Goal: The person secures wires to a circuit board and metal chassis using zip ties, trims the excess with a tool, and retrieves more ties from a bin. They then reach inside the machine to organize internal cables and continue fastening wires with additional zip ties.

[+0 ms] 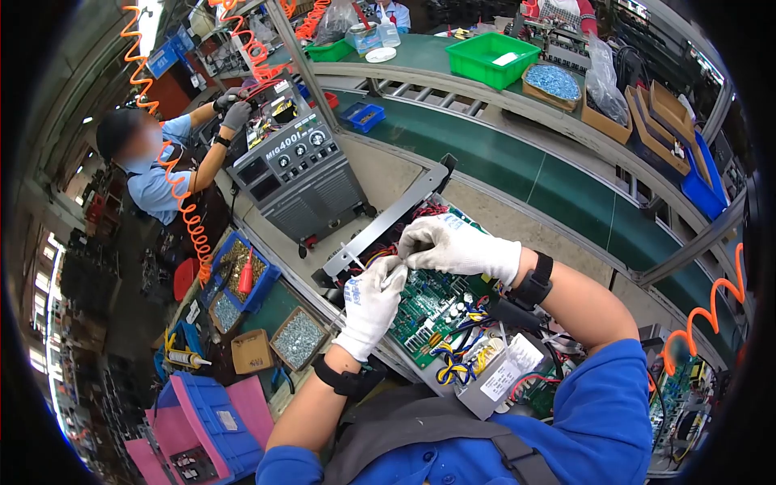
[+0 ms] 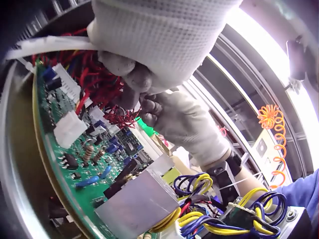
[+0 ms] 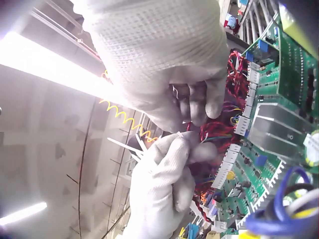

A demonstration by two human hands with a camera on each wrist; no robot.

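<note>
White gloves cover both hands, which meet fingertip to fingertip over the red wire bundle beside the green circuit board. Thin white cable ties stick out from the curled fingers of the left hand, seen also in the right wrist view. With thumb and fingers together, the right hand pinches at a small white tie end; its other fingers are curled. The fingertips partly hide the tie and wires between them. In the left wrist view the left hand is above the right hand.
A metal bar stands along the chassis edge. Yellow and blue cables and a grey box lie nearest the body. Left are screw trays and a blue bin. Another person works beside a welder unit.
</note>
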